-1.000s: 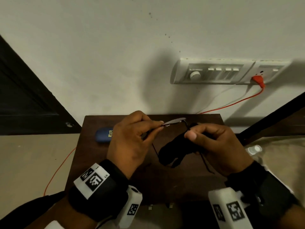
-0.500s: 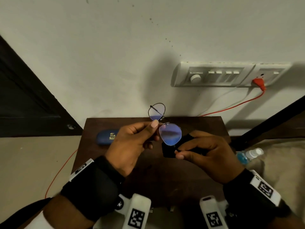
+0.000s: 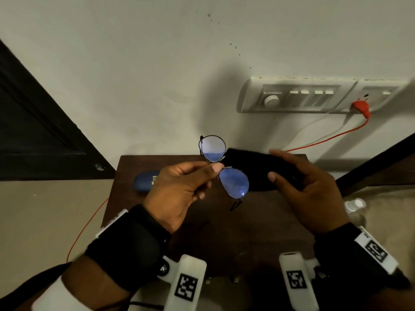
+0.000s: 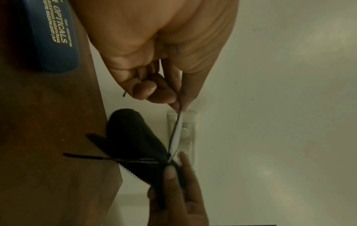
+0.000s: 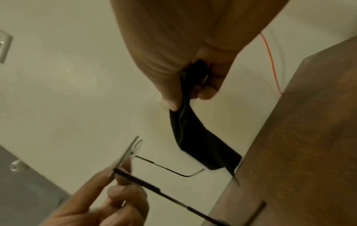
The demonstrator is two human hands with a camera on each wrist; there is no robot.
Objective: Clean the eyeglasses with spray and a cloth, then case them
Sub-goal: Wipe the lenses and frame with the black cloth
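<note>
Left hand [image 3: 179, 189] pinches the eyeglasses [image 3: 233, 181] at the bridge, seemingly; right hand [image 3: 310, 194] grips the cloth [image 3: 249, 167]. Wipe lenses gently, supporting the rim.

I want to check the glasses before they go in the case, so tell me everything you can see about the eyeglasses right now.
The eyeglasses have a thin dark metal frame, rounded lenses with a blue sheen, and slim dark temples folded out. They are held in the air above the brown table, tilted so one lens sits higher than the other. The left hand pinches them at the bridge. The black cloth in the right hand lies just behind the lower lens; contact is unclear.
</note>
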